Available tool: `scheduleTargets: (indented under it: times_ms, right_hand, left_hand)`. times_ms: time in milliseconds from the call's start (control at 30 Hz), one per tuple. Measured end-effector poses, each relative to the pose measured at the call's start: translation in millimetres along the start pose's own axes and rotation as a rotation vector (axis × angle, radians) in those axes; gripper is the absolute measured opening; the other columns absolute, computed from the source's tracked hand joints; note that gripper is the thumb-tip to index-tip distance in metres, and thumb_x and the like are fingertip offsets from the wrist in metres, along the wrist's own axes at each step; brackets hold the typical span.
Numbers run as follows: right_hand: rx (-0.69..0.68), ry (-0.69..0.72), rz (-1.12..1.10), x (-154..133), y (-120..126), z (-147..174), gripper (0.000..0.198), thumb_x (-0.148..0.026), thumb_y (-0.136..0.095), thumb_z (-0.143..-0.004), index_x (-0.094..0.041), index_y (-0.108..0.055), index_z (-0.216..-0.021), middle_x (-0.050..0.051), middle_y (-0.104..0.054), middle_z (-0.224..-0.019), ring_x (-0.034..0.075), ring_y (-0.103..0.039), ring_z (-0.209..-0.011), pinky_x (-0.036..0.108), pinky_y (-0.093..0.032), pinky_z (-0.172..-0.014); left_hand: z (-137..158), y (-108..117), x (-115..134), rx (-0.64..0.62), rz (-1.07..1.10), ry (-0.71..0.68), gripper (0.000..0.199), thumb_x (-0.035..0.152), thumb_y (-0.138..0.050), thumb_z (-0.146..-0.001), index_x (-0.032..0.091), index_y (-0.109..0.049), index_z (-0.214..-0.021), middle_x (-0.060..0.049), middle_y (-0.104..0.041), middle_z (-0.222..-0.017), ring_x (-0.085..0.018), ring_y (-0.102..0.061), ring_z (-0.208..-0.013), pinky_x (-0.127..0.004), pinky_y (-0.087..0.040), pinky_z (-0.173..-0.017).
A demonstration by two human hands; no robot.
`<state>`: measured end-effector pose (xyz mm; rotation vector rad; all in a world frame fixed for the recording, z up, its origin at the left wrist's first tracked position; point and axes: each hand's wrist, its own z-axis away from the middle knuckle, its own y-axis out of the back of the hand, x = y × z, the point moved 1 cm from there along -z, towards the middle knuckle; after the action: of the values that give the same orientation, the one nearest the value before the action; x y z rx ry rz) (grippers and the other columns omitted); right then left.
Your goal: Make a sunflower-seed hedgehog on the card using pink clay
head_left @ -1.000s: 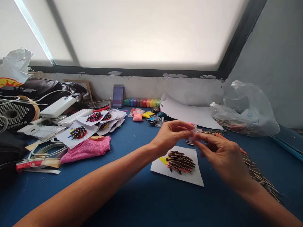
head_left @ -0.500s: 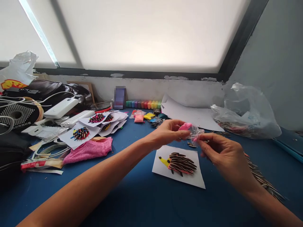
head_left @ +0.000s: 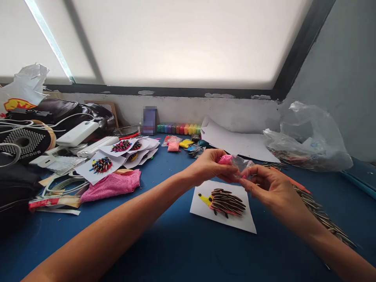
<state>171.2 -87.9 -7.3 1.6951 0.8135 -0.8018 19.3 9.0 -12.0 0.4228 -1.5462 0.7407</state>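
Above the table, my left hand (head_left: 210,168) is closed on a lump of pink clay (head_left: 225,159) in a clear plastic wrapper (head_left: 242,163). The fingers of my right hand (head_left: 270,184) pinch the wrapper's other side; their tips almost meet those of the left. Just below both hands lies a white card (head_left: 202,209) bearing a hedgehog picture (head_left: 227,203), with a yellow face, a pinkish body and striped seeds for spines. Striped seeds (head_left: 326,221) are heaped by my right forearm, partly hidden by it, and an orange stick (head_left: 296,183) lies beside them.
Farther back are small clay packs (head_left: 173,146) and a row of coloured clay blocks (head_left: 179,129). Finished cards (head_left: 101,166), a pink cloth (head_left: 113,186), cables and a power bank (head_left: 78,134) crowd the left. White sheets (head_left: 235,139) and a plastic bag (head_left: 311,145) stand back right.
My right hand has shifted slightly left and turned, with its fingertips now closer to my left hand. The wrapper between them has changed shape. The orange stick shows more.
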Motion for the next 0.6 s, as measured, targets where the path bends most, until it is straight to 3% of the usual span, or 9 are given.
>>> scheduleTargets:
  times_ms: [233,333,467,600]
  right_hand:
    - [-0.003,-0.006,-0.009,3.9,7.0,-1.5,0.034,-0.048,-0.054,-0.087,-0.021,-0.072,-0.098,0.003,-0.067,-0.064,0.018,-0.064,-0.063,0.031,-0.053,-0.062]
    - [0.001,-0.011,-0.031,3.2,8.6,-3.5,0.038,-0.053,-0.059,-0.083,-0.021,-0.074,-0.097,0.002,-0.065,-0.061,0.016,-0.060,-0.057,0.030,-0.053,-0.057]
    - [-0.067,-0.020,-0.047,0.1,8.7,-4.6,0.039,-0.056,-0.071,-0.073,-0.021,-0.078,-0.087,0.005,-0.071,-0.075,0.013,-0.058,-0.054,0.028,-0.052,-0.053]
    - [-0.097,0.007,-0.057,0.3,7.4,-4.1,0.037,-0.055,-0.074,-0.072,-0.022,-0.079,-0.086,0.006,-0.072,-0.078,0.017,-0.063,-0.066,0.028,-0.054,-0.057]
  left_hand:
    - [1.3,6.0,-0.3,-0.104,-0.028,0.036,0.038,0.030,-0.085,-0.066,0.011,-0.057,-0.085,-0.004,-0.070,-0.073,-0.016,-0.070,-0.066,-0.032,-0.058,-0.073]
    - [1.3,7.0,-2.3,-0.158,-0.008,0.044,0.034,0.027,-0.083,-0.069,0.011,-0.059,-0.087,-0.004,-0.070,-0.075,-0.016,-0.071,-0.069,-0.032,-0.058,-0.076]
    - [0.8,7.1,-3.9,-0.199,-0.020,0.038,0.034,0.030,-0.081,-0.073,0.010,-0.061,-0.092,-0.006,-0.070,-0.074,-0.016,-0.071,-0.070,-0.033,-0.058,-0.077]
    - [2.0,6.1,-1.8,-0.199,-0.025,0.043,0.039,0.025,-0.085,-0.067,0.009,-0.061,-0.092,-0.008,-0.071,-0.076,-0.016,-0.071,-0.073,-0.034,-0.058,-0.079]
